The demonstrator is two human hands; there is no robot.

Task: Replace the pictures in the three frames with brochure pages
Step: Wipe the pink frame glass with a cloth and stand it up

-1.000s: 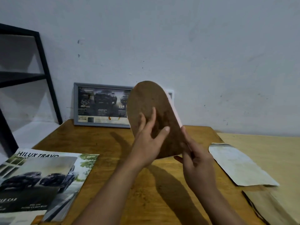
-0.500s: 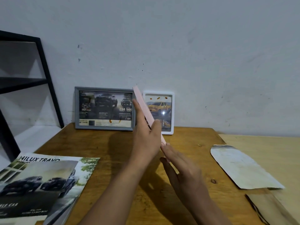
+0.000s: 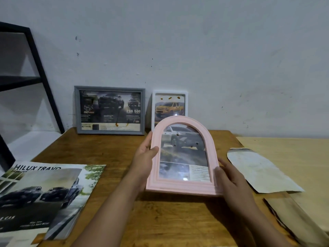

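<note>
1. Pink arched frame (image 3: 185, 155) sits mid-frame, face toward the camera, top tipped away. A car page shows behind its glass, w/ a text block at lower right.
2. Left hand (image 3: 145, 161) grasps the frame's left edge: thumb across the front rim, fingers behind.
3. Right hand (image 3: 231, 180) grasps the lower right edge, thumb on the front rim, other fingers along the side and behind.
4. Can't tell if the frame's bottom edge touches the bench (image 3: 110, 152) or is held just above it.
5. Grey frame (image 3: 109, 110) stands upper centre-left, leaning on the wall (image 3: 195, 41), w/ a dark truck page inside.
6. White frame (image 3: 170, 106) stands just right of the grey one, also against the wall, w/ a yellow pickup page; the pink frame's top covers its lower part.
7. Brochure (image 3: 41, 198), titled "HILUX TRAVO", lies open at lower left, w/ a loose page on top.
8. Worn arch-topped sheet (image 3: 260, 172) lies flat at right, near the right hand, not touching it.
9. Brown board (image 3: 295, 221) lies at lower right, partly cut off by the frame edge.
10. Black shelf (image 3: 23, 79) at upper left, beside the bench.
</note>
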